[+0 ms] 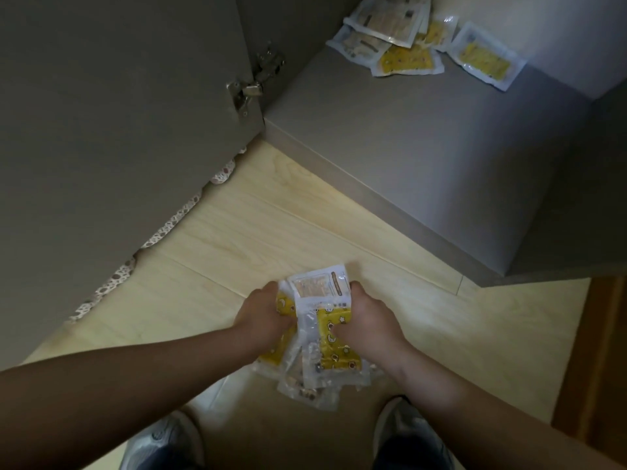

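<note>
A bundle of clear plastic packets with yellow and beige contents is held low over the wooden floor. My left hand grips the bundle's left side, fingers curled round it. On the bundle's right side my right hand grips it, thumb pressed on a yellow packet. Several more packets of the same kind lie in a loose pile at the back of the grey cabinet shelf.
The open grey cabinet door stands at the left, with a metal hinge on its inner edge. A patterned cloth edge shows below the door. My two shoes are on the floor at the bottom. A brown wooden panel is at the right.
</note>
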### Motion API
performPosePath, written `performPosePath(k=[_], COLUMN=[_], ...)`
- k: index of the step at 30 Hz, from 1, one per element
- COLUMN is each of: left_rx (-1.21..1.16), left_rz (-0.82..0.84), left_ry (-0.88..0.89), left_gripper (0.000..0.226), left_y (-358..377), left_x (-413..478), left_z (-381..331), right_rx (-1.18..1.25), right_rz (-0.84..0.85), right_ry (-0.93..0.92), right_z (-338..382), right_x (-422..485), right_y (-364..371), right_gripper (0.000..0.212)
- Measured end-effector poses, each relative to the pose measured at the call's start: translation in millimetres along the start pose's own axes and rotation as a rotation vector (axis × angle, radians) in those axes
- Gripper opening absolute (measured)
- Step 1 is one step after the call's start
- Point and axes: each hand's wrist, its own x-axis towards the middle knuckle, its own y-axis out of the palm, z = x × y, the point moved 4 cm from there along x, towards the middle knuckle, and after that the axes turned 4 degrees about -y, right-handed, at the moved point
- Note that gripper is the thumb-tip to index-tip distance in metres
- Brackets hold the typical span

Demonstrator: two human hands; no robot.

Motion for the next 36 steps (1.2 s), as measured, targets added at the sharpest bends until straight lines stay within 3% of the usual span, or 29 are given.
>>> performPosePath(k=[4,8,11,16,19,22,25,27,29,33,36], left_rx=[-0.118,-0.372,-0.504,-0.712,-0.809,-0.806,-0.758,-0.768,-0.798,-0.781,-0.713], left_rz=[0.024,0.07,0.189,0.363,0.412,0.455,0.391,0.343,0.301,0.124,0.057], left_ry=[-0.065,-0.123,-0.092,-0.043,-0.018,0.011,0.071,0.086,0.069,-0.053,-0.159], left_gripper=[0.053,0.033,0.019,0.021,0.026,0.032,0.033,0.029,0.027,0.032,0.034], left_y=[-0.9,-4.4,-13.0,-31.9,-35.0,-38.5,-42.3,-42.8,-42.7,-40.2,-36.6], left_x=[2.7,3.9,5.3,7.2,10.1,13.3,18.5,20.9,23.3,33.4,31.8], left_z=[3.1,5.7,-1.1,-17.5,-28.1,-36.1,-40.4,-42.8,-43.4,-37.7,-38.5], right_rx=[0.246,0.462,0.706,1.158,1.35,1.526,1.679,1.734,1.709,1.639,1.548], right_rz=[-0.019,-0.019,-0.019,-0.096,-0.036,0.149,0.299,0.327,0.274,0.08,-0.051], right_ry=[0.02,0.048,0.095,0.146,0.148,0.098,0.006,-0.022,0.022,0.069,0.118], right_z=[-3.3,-10.3,-17.8,-20.5,-14.9,-5.7,4.8,8.4,7.2,4.5,4.5], right_x=[2.1,6.4,12.9,22.1,26.8,25.1,20.6,20.8,24.9,32.8,33.7], right_y=[3.1,4.2,-4.6,-24.8,-25.4,-21.7,-21.6,-21.5,-20.2,-19.1,-14.5], right_gripper=[0.045,0.048,0.049,0.043,0.043,0.043,0.031,0.042,0.034,0.047,0.04])
